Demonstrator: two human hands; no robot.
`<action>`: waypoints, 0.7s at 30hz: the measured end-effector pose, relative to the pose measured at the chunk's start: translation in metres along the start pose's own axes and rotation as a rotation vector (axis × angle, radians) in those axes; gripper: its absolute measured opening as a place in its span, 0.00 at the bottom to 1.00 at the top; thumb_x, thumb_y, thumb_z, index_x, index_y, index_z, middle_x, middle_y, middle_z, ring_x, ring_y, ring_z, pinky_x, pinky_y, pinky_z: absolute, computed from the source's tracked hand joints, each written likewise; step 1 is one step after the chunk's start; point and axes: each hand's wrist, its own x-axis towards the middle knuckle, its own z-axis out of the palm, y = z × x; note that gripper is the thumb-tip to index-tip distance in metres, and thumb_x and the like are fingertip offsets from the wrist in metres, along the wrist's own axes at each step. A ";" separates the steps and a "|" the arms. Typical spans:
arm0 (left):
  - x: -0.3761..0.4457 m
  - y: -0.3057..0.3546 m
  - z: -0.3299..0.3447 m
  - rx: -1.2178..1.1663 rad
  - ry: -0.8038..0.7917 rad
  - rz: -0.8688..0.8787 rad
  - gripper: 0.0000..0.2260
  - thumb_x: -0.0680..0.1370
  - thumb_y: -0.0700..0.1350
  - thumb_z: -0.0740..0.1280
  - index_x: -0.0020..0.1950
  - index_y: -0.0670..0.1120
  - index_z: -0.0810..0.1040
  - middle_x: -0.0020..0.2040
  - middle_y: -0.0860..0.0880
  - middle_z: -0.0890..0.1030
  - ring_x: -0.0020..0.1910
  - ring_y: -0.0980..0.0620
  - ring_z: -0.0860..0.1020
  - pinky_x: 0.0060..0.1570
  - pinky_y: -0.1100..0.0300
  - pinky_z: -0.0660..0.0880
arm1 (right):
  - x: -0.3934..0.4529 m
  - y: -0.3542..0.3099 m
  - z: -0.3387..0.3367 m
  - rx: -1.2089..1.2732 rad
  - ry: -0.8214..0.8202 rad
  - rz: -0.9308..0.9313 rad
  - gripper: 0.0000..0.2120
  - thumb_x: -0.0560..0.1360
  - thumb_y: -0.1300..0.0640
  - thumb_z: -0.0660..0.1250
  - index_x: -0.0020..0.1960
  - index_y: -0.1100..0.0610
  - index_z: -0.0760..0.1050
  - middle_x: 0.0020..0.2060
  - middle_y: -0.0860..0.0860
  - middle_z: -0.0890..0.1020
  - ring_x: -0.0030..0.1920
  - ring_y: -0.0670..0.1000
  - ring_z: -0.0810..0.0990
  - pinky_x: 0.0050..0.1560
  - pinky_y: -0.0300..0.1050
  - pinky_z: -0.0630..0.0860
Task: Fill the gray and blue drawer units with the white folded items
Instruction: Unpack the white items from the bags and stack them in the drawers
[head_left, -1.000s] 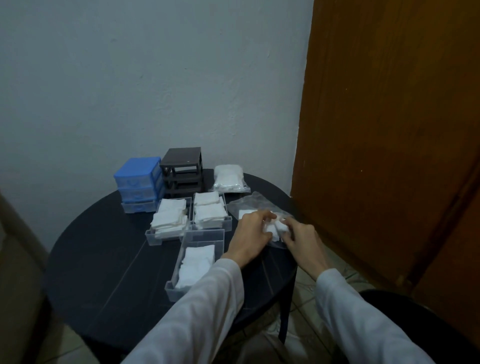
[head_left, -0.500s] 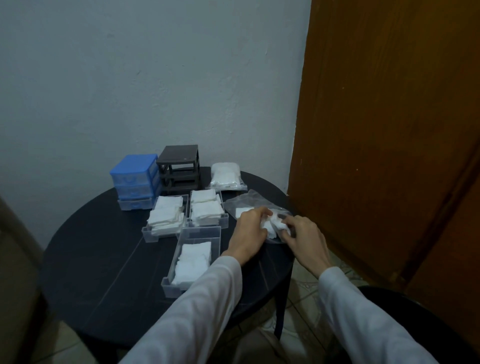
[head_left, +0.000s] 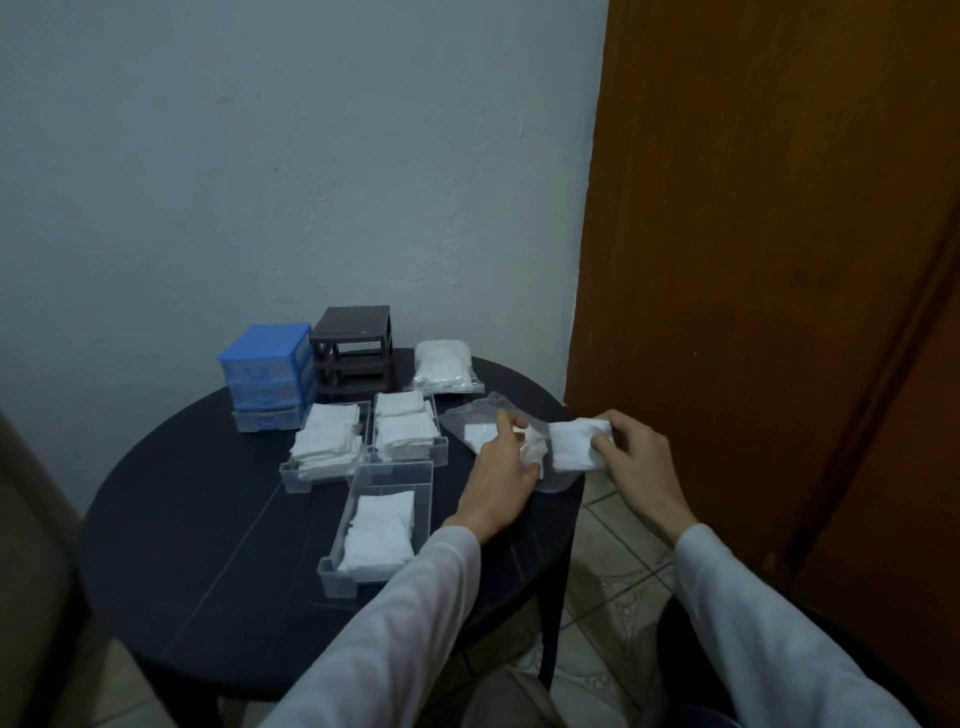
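Both hands work at the plastic bag right of the trays: left hand pins it, right hand grips a white pad for drawing out.

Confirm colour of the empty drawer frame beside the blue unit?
Dark gray, nearly black, drawer frame; the head view, the only one, shows it.

Worktop: dark, matt. Drawers: clear smooth plastic. Folded items: white, soft cloth-like weave. Bag: glossy transparent film. Door: brown wood.
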 end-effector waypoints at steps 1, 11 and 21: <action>-0.001 0.001 0.000 -0.017 0.000 0.001 0.17 0.76 0.36 0.65 0.60 0.47 0.63 0.56 0.48 0.76 0.53 0.54 0.75 0.49 0.66 0.70 | 0.001 -0.002 -0.001 0.025 -0.004 0.014 0.07 0.77 0.62 0.60 0.52 0.61 0.75 0.46 0.54 0.78 0.47 0.51 0.77 0.41 0.37 0.74; -0.032 -0.010 -0.051 -0.060 0.146 0.037 0.13 0.76 0.34 0.63 0.58 0.45 0.73 0.54 0.54 0.76 0.52 0.60 0.73 0.44 0.79 0.68 | 0.000 -0.030 0.018 0.259 -0.123 -0.006 0.13 0.76 0.66 0.59 0.56 0.50 0.71 0.56 0.50 0.74 0.56 0.50 0.74 0.50 0.44 0.76; -0.066 -0.077 -0.116 -0.097 0.308 -0.111 0.11 0.78 0.35 0.61 0.56 0.45 0.77 0.54 0.53 0.79 0.53 0.58 0.77 0.47 0.74 0.71 | -0.006 -0.071 0.083 0.261 -0.363 -0.106 0.11 0.77 0.61 0.62 0.45 0.46 0.78 0.49 0.40 0.77 0.50 0.43 0.75 0.49 0.37 0.74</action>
